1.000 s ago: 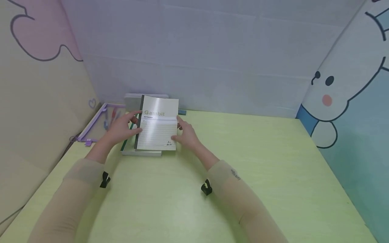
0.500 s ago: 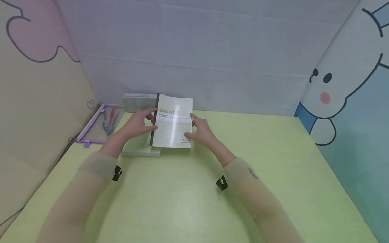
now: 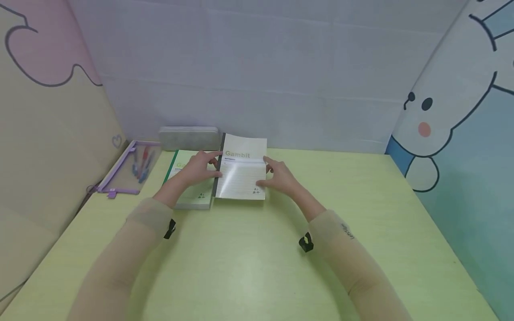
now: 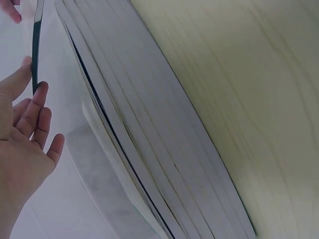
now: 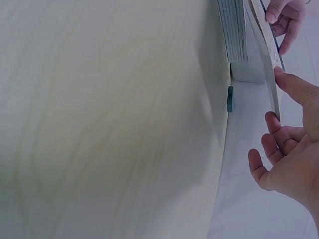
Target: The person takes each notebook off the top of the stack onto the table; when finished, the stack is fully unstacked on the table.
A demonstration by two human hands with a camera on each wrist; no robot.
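A pale Gambit notebook (image 3: 241, 178) with a dark spine is held up in front of me, tilted, with a shadow on the table below. My left hand (image 3: 195, 169) pinches its spine edge between thumb and fingers. On the opposite edge, my right hand (image 3: 282, 177) grips it the same way. In the right wrist view the notebook (image 5: 271, 69) appears nearly edge-on, raised off the tabletop. To its left, partly covered by my left hand, lies a stack of notebooks (image 3: 193, 206) topped by a green-spined one. The left wrist view shows the stack's page edges (image 4: 149, 129) up close.
A grey pencil case (image 3: 188, 139) stands against the back wall behind the stack. A clear pouch with purple trim (image 3: 118, 191) lies at the far left, several pens (image 3: 141, 166) inside. A small dark teal block (image 5: 230, 98) sits by the table's back edge (image 3: 321, 151).
Both hands have carried the dark-spined notebook to the right, off from over the stack. More of the green-spined notebook and the pencil case now shows.
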